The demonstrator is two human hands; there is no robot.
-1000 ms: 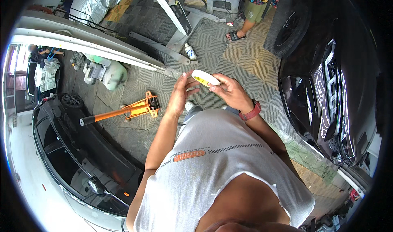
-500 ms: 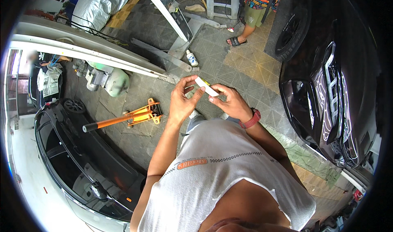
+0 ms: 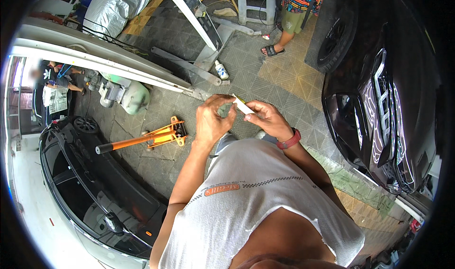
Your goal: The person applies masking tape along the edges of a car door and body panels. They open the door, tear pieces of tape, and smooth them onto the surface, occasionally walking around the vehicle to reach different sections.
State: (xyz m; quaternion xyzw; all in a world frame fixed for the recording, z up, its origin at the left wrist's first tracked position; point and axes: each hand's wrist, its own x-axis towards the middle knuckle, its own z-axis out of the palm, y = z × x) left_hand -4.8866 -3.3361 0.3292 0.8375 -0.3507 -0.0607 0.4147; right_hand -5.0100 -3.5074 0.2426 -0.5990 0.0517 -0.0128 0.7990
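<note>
A small flat white piece (image 3: 243,106) with a yellow-green part behind its edge is held up in front of my body. My right hand (image 3: 272,121) grips its lower right end between thumb and fingers. At its upper left corner, my left hand (image 3: 212,119) has thumb and forefinger bent together in a pinch on a thin tip. What exactly the piece is cannot be made out. On the floor beyond my hands stands a white bottle (image 3: 221,70) with a blue label.
An orange floor jack (image 3: 163,137) lies left, near a dark car (image 3: 104,174) and a greenish compressor tank (image 3: 135,97). Another dark car (image 3: 379,103) stands close on the right. Metal lift arms (image 3: 187,66) cross the floor ahead. Another person's leg (image 3: 284,36) is beside a grey stool (image 3: 256,5).
My left fingers have drawn back from the white piece's face to its corner, where a thin tip now sticks up. Another person at far left has come further into view.
</note>
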